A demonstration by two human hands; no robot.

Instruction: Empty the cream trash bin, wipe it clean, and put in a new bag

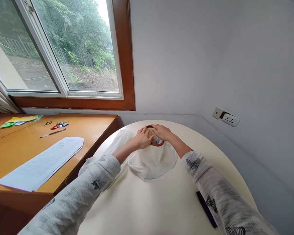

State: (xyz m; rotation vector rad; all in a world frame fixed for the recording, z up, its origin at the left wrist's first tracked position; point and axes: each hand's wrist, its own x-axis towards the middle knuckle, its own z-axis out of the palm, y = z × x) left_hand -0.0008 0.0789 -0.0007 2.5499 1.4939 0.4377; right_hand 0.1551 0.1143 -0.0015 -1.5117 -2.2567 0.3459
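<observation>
Both hands are on a small rounded object with a reddish-brown rim [159,144], near the far side of the round table. Something yellowish and something shiny show inside its rim; its exact kind I cannot make out. My left hand [142,138] grips it from the left, fingers over the far edge and thumb across the near part. On the right side, my right hand [162,132] holds it with bent fingers that hide part of it. Beneath and around it spreads a thin white plastic bag [153,166], crumpled and reaching left under my left forearm.
The round cream table [147,209] stands against the wall. A dark strip-like object [206,209] lies by my right sleeve. To the left, a wooden desk [98,125] bears papers [44,163], a pen [52,133] and keys [60,124]. Wall sockets [230,119] are at right.
</observation>
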